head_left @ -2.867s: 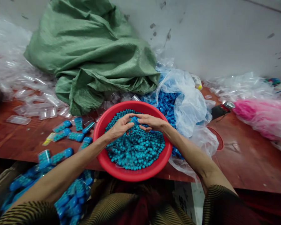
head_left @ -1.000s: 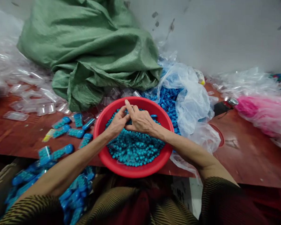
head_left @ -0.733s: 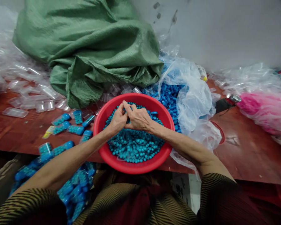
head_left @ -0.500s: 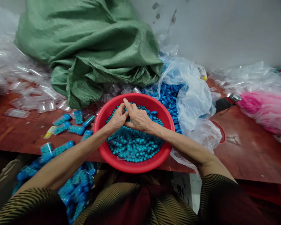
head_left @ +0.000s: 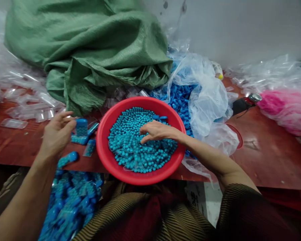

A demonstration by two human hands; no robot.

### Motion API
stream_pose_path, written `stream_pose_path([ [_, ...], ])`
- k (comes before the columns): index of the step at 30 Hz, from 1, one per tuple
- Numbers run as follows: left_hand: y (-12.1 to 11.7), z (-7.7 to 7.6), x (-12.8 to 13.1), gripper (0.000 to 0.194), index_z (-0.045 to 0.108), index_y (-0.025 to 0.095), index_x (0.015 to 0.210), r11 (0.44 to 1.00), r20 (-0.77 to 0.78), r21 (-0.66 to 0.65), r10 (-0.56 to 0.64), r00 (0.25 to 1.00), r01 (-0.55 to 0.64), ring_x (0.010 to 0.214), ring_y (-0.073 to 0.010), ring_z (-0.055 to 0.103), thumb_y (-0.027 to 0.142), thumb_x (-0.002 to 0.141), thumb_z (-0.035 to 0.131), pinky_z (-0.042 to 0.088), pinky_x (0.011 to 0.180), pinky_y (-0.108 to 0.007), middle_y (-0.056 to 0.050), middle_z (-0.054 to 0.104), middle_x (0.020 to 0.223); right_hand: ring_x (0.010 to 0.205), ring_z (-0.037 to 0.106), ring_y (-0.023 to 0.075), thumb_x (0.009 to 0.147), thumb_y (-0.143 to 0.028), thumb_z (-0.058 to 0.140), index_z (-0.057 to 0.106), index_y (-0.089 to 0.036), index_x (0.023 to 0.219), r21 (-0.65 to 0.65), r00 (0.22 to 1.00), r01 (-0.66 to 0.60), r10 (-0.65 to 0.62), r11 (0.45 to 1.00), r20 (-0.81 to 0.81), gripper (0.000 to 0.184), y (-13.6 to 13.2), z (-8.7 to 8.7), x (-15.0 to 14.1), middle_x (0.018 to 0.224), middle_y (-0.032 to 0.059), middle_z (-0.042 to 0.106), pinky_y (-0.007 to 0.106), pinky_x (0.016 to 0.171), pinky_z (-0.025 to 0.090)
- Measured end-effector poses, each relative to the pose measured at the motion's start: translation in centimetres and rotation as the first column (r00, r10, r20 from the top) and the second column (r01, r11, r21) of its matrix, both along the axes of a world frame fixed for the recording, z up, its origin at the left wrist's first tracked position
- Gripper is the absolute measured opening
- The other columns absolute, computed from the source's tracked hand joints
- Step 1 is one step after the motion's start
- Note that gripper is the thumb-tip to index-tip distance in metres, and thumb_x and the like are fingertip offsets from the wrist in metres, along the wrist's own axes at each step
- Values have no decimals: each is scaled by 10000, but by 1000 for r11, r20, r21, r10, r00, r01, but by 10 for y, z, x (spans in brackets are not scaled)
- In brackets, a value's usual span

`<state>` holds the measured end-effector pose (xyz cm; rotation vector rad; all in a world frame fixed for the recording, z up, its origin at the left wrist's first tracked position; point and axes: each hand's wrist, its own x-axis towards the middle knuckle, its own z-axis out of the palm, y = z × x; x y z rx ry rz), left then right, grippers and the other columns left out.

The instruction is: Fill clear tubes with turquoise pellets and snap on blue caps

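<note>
My left hand [head_left: 57,133] hangs over the left part of the table, slightly blurred, thumb and fingers apart with nothing visible between them. Just right of it stands a clear container with a blue cap [head_left: 81,122], filled with turquoise beads; several similar ones lie around it. My right hand [head_left: 154,130] is inside the red basin [head_left: 104,160], low over the turquoise beads [head_left: 130,124]. Its thumb and forefinger are parted, and its other fingers are partly hidden. A few blue caps [head_left: 160,117] rest on the beads behind this hand.
Behind the basin slumps a large green sack [head_left: 110,50]. Clear empty containers [head_left: 37,103] are heaped at left. Blue caps [head_left: 182,100] spill from a clear plastic bag [head_left: 208,97]. Pink bags [head_left: 283,107] lie at right. Many filled containers [head_left: 72,201] are piled below the table edge.
My hands, together over the basin before, are now apart. The left has swung out to the filled containers; the right has stayed low over the beads. The view has shifted slightly.
</note>
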<state>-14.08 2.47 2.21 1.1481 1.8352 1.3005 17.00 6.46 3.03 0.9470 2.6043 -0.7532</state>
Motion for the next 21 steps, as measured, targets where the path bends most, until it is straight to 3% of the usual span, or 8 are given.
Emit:
stream_pose_path([
  [3, -3, -4, -4, 394, 580, 193, 1116, 996, -229, 89, 47, 972, -27, 811, -148, 615, 239, 726, 603, 473, 712, -296, 13, 662, 919, 996, 598, 237, 814, -458, 590, 642, -184, 1055, 23, 991, -59, 56, 998, 118, 369, -1, 1, -8, 1021, 82, 687, 296, 776, 368],
  [6, -1, 4, 24, 354, 602, 149, 1107, 980, -435, 168, -25, 900, 108, 909, -193, 613, 276, 786, 522, 472, 798, -342, -38, 663, 996, 896, 615, 218, 834, -389, 552, 660, -167, 961, 41, 982, -97, 89, 995, 165, 277, -2, 1, -12, 915, 81, 696, 274, 701, 354],
  [8, 3, 10, 53, 310, 626, 121, 1047, 956, -452, 148, -162, 877, 253, 852, -177, 617, 264, 804, 497, 485, 778, -323, -62, 668, 971, 821, 611, 203, 848, -325, 508, 656, -153, 909, 80, 985, -98, 85, 992, 148, 235, -3, 0, -11, 865, 86, 690, 267, 660, 341],
  [11, 13, 9, 95, 293, 626, 148, 1039, 864, -336, 39, -461, 821, 501, 810, -171, 617, 261, 810, 482, 488, 744, -301, -51, 666, 935, 751, 584, 183, 854, -249, 454, 637, -137, 883, 145, 999, 6, -13, 989, 49, 217, 1, 0, -4, 825, 86, 674, 266, 651, 341],
  [14, 29, -2, 126, 313, 611, 174, 1049, 754, -183, -74, -653, 735, 652, 831, -196, 616, 238, 748, 555, 481, 754, -308, -36, 655, 897, 733, 562, 158, 853, -210, 443, 578, -132, 1042, 110, 957, 248, -226, 962, -180, 245, 10, 0, 5, 823, 53, 656, 258, 669, 369],
  [16, 39, -9, 140, 293, 602, 166, 988, 703, -24, -89, -710, 704, 706, 813, -200, 615, 222, 701, 609, 487, 725, -305, -33, 642, 860, 698, 559, 140, 863, -220, 437, 513, -142, 1122, -5, 869, 372, -350, 928, -350, 282, 17, -2, 9, 779, 12, 632, 246, 645, 392],
  [18, 46, -12, 149, 245, 564, 161, 921, 650, 200, -103, -728, 656, 753, 695, -176, 612, 234, 697, 630, 495, 633, -298, -18, 612, 778, 642, 561, 124, 877, -265, 436, 484, -153, 1121, -142, 789, 408, -427, 902, -443, 273, 24, -4, 11, 720, -22, 598, 230, 598, 408],
  [21, 47, -10, 155, 230, 489, 172, 835, 615, 431, -172, -655, 620, 770, 491, -129, 566, 283, 714, 650, 466, 487, -262, 32, 541, 637, 591, 568, 110, 897, -299, 424, 493, -158, 1090, -186, 765, 424, -460, 886, -450, 249, 28, -3, 13, 717, -27, 597, 222, 569, 416],
])
